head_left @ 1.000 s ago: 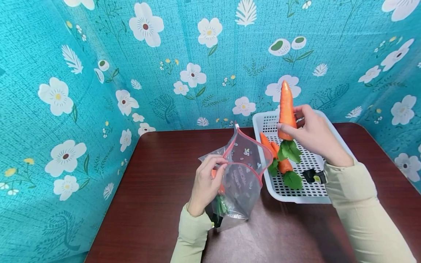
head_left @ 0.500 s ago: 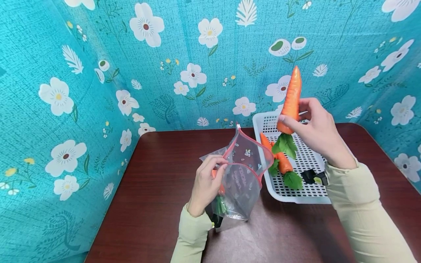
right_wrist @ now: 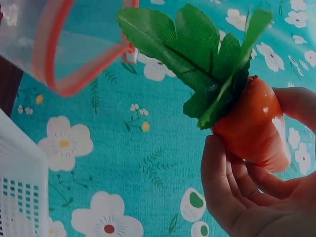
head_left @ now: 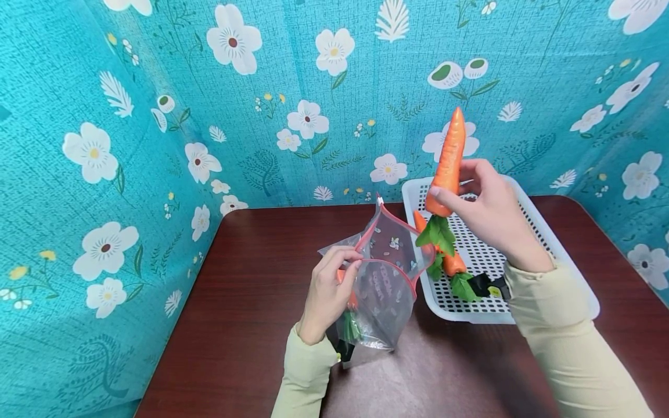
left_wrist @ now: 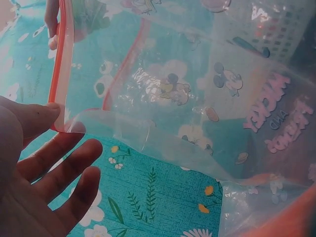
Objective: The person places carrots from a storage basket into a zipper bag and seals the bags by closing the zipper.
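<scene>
My right hand (head_left: 493,212) grips a carrot (head_left: 448,165) near its thick end, tip pointing up and leaves hanging below, over the left side of a white basket. In the right wrist view the green leaves (right_wrist: 197,59) point toward the red bag rim. A clear zip bag (head_left: 384,296) with a red zipper edge gapes at the top. My left hand (head_left: 329,290) pinches that edge between thumb and index finger, the other fingers loose in the left wrist view. Something orange with green stems (head_left: 351,325) shows through the bag's left part.
The white perforated basket (head_left: 543,229) stands right of the bag and holds more carrots (head_left: 453,264) with leaves. Both sit on a dark reddish-brown table (head_left: 251,296). Behind hangs a teal flowered cloth (head_left: 282,69).
The carrot in my right hand rises and tilts, then shifts left toward the bag, its leaves now beside the bag's rim. My left hand and the bag stay nearly still.
</scene>
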Demonstrator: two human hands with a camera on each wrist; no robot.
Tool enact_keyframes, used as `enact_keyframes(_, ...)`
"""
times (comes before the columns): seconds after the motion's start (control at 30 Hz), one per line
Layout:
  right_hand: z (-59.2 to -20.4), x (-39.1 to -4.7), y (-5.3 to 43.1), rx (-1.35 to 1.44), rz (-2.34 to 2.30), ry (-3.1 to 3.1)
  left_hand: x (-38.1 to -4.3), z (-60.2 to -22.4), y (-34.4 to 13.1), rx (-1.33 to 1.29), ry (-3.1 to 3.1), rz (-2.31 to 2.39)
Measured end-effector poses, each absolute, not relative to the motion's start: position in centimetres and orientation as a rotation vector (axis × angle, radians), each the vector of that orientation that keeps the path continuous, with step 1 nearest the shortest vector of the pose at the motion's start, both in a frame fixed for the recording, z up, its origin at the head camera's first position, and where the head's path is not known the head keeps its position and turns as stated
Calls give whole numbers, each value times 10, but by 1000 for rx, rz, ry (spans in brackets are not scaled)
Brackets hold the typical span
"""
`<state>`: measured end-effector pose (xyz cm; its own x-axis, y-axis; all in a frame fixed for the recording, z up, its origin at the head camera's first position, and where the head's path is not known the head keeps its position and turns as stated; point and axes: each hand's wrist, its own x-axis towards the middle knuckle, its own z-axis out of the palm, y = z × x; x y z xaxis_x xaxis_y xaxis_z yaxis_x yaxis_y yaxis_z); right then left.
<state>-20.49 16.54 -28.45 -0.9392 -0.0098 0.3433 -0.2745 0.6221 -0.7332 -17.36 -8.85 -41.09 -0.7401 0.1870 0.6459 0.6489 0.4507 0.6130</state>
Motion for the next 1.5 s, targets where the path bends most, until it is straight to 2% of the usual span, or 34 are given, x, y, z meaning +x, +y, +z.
enact_keyframes(0.73,-305,-204,134,257,1307,-2586,-172,-409,-87,-712,-2202,-1256)
enact_keyframes(1.5,-328,-202,126,306,1185,-2678,-172,-407,-87,-689,-2195,-1249)
